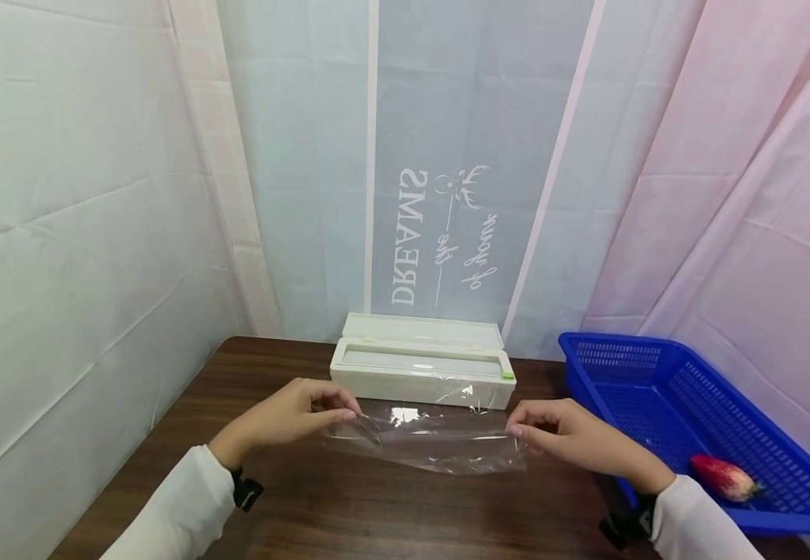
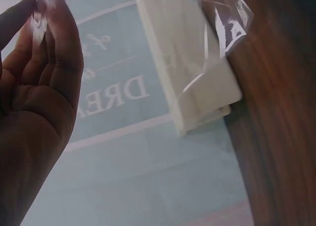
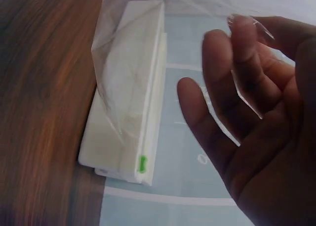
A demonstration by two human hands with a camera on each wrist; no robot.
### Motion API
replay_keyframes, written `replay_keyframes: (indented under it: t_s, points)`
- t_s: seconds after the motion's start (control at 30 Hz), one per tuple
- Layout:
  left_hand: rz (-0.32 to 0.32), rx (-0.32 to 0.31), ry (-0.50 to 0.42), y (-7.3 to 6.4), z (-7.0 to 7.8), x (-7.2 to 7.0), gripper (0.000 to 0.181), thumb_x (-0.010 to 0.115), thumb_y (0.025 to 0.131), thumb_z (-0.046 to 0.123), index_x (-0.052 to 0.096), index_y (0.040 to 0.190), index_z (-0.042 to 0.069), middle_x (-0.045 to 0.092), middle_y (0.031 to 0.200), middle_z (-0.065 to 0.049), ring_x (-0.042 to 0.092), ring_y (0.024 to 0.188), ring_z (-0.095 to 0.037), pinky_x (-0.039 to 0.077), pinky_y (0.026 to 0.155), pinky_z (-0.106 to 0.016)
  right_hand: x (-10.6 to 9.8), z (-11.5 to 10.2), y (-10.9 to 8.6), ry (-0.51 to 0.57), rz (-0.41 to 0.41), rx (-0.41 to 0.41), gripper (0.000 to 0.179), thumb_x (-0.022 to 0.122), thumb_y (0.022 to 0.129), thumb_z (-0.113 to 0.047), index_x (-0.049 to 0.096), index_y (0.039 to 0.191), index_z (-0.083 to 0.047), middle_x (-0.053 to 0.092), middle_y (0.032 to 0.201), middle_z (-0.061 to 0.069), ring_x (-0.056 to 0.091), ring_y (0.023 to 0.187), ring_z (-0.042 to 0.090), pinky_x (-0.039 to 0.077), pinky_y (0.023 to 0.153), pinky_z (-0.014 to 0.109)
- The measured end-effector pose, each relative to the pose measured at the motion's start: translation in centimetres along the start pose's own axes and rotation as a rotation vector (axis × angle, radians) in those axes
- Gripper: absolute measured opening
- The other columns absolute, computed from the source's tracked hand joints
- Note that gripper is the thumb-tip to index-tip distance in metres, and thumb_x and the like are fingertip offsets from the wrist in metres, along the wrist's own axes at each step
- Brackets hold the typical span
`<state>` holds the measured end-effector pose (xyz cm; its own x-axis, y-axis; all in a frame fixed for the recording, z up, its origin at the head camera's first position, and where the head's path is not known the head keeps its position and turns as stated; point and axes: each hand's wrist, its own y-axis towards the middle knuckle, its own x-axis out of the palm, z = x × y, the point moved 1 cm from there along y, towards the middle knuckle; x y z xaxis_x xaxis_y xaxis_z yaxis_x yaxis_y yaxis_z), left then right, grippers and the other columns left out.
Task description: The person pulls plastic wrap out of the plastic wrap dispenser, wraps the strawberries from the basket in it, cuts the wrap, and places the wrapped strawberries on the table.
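Note:
A clear sheet of plastic wrap is stretched between both hands in front of a white wrap dispenser box. My left hand pinches its left edge between thumb and fingertips; the left wrist view shows a bunched bit of film there. At the other side, my right hand pinches the right edge, with the remaining fingers spread loosely. The box's lid stands raised at the back, and a green slider sits at its right front corner. Film also overlaps the box's front in the head view.
To the right stands a blue plastic basket with perforated walls, holding a red and cream fruit-like item. Everything rests on a dark wooden table. Printed cloth hangs right behind the box, with pale cloth along the left.

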<state>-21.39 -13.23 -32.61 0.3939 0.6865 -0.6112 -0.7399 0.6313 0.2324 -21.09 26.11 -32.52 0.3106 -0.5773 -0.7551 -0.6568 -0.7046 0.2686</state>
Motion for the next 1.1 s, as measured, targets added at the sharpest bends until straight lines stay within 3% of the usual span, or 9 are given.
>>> replay_keyframes:
  t_s: [0.13,0.37,0.5,0.6,0.73,0.9,1.1]
  points:
    - [-0.051,-0.023,-0.024,-0.2,-0.7,0.5,0.008,0.061,0.090,0.016,0.066,0.097,0.017,0.065,0.079,-0.001,0.060,0.065,-0.014,0.056,0.058,-0.040,0.6,0.7,-0.4,-0.036,-0.054,-0.051,0.014,0.057,0.092,-0.011,0.061,0.095,-0.024,0.060,0.069,-0.009,0.053,0.059,0.005,0.046,0.047,0.021]
    - [-0.088,0.011,0.015,-0.3,-1.5,1.3,0.008,0.065,0.087,0.016,0.065,0.094,0.018,0.069,0.083,-0.003,0.062,0.072,-0.021,0.055,0.062,-0.029,1.6,2.6,-1.0,0.017,-0.111,-0.067,0.020,0.065,0.087,-0.010,0.060,0.101,-0.023,0.061,0.070,-0.007,0.060,0.068,0.007,0.054,0.056,0.024]
    - [-0.147,0.022,0.018,-0.4,-3.6,2.0,0.006,0.067,0.086,0.025,0.064,0.090,0.021,0.068,0.078,-0.004,0.061,0.070,-0.016,0.053,0.062,-0.026,2.1,2.5,-1.2,0.036,-0.148,-0.045,0.027,0.067,0.084,-0.005,0.058,0.104,-0.021,0.058,0.067,-0.007,0.060,0.068,0.006,0.055,0.060,0.025]
    - [-0.190,0.027,0.010,-0.5,-5.0,2.5,0.011,0.067,0.085,0.033,0.063,0.087,0.023,0.068,0.076,-0.004,0.059,0.065,-0.009,0.052,0.057,-0.023,2.5,2.3,-1.3,0.027,-0.179,-0.035,0.022,0.067,0.084,-0.009,0.057,0.100,-0.022,0.056,0.066,-0.009,0.055,0.063,0.001,0.054,0.057,0.023]
    - [-0.219,0.022,0.001,-0.6,-5.3,2.9,0.012,0.066,0.085,0.035,0.063,0.086,0.023,0.067,0.076,-0.004,0.056,0.062,-0.006,0.051,0.052,-0.021,2.9,2.3,-1.4,0.023,-0.213,-0.016,0.011,0.066,0.087,-0.017,0.060,0.093,-0.024,0.056,0.067,-0.013,0.052,0.061,-0.001,0.049,0.051,0.020]
    - [-0.270,0.012,0.006,-0.8,-5.5,3.2,0.015,0.069,0.083,0.036,0.063,0.086,0.022,0.064,0.078,0.005,0.057,0.067,-0.005,0.050,0.057,-0.020,3.7,2.4,-1.6,0.046,-0.247,-0.023,0.005,0.065,0.088,-0.022,0.064,0.090,-0.026,0.061,0.070,-0.010,0.054,0.062,0.000,0.048,0.050,0.018]
    - [-0.331,0.001,-0.038,-1.1,-5.8,3.6,0.022,0.070,0.083,0.034,0.063,0.092,0.015,0.066,0.083,0.005,0.062,0.076,-0.011,0.055,0.067,-0.025,4.3,2.7,-1.8,0.135,-0.271,0.045,0.016,0.051,0.096,-0.021,0.066,0.091,-0.018,0.068,0.067,-0.004,0.062,0.058,0.007,0.053,0.051,0.024]
